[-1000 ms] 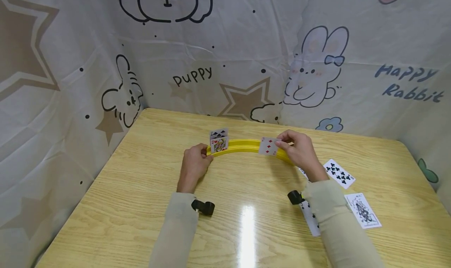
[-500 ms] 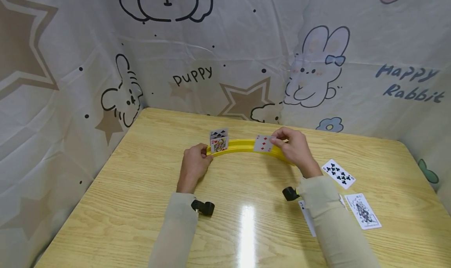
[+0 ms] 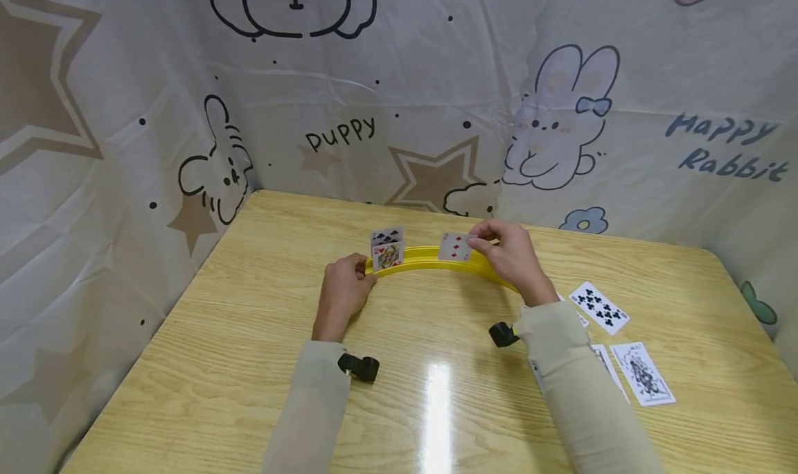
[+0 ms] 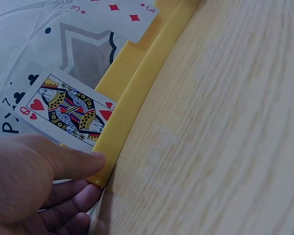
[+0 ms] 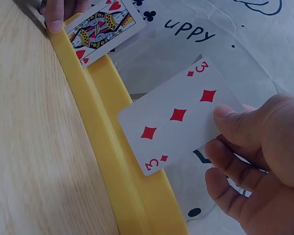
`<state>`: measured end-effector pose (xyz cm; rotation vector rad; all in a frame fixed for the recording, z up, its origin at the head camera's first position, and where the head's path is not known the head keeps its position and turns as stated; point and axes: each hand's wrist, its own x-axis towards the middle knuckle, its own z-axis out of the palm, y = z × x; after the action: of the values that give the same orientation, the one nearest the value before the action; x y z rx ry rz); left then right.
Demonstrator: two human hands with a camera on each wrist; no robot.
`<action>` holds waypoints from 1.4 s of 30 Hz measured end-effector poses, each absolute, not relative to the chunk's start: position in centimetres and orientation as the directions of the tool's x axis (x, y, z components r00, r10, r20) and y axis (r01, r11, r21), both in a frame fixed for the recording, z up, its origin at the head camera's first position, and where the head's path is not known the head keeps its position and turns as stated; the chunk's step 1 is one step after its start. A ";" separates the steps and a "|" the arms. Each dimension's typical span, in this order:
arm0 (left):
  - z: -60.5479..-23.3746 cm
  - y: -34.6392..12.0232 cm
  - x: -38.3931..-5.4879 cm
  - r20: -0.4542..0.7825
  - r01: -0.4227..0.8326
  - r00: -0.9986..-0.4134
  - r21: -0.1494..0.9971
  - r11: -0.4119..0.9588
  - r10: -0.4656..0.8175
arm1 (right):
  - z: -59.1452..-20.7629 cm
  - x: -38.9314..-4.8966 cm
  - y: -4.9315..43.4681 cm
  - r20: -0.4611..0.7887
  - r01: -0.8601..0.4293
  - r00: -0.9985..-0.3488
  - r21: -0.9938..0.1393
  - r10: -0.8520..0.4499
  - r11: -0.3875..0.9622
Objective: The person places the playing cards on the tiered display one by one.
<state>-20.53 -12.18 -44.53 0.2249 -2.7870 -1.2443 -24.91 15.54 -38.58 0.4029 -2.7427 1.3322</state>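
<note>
A curved yellow card holder (image 3: 424, 260) stands on the wooden table. My left hand (image 3: 346, 290) grips its left end, thumb on the front wall in the left wrist view. Just beside that thumb, a queen of hearts (image 4: 71, 110) stands upright in the holder. Behind it rises a club card (image 3: 388, 235), its 7 showing in the left wrist view. My right hand (image 3: 514, 259) pinches the three of diamonds (image 5: 179, 115) by its right side between thumb and fingers. The card's lower edge overlaps the middle of the holder's back wall in the right wrist view.
Loose cards lie on the table at the right: a club card (image 3: 599, 308), a joker-like card (image 3: 643, 373) and others partly under the right sleeve (image 3: 580, 384). A printed cloth (image 3: 430, 100) hangs behind the table's back edge.
My right hand has moved left along the holder, carrying the three of diamonds from its right part toward the middle. My left hand and the two standing cards have stayed put.
</note>
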 end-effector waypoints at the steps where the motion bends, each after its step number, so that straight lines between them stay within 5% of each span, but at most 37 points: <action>1: -44.6 -12.2 -20.5 0.020 -0.095 -0.986 0.745 0.660 -0.163 | -38.5 -24.9 15.4 0.169 -0.259 -0.964 -0.763 -0.204 0.592; 42: -44.9 -12.4 -20.6 0.063 -0.057 -0.986 0.741 0.669 -0.154 | -37.7 -27.1 12.1 0.159 -0.284 -0.951 -0.786 -0.263 0.549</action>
<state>-20.60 -12.37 -44.87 0.1749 -2.7592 -1.2197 -27.12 12.07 -37.69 0.4848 -2.7447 1.3998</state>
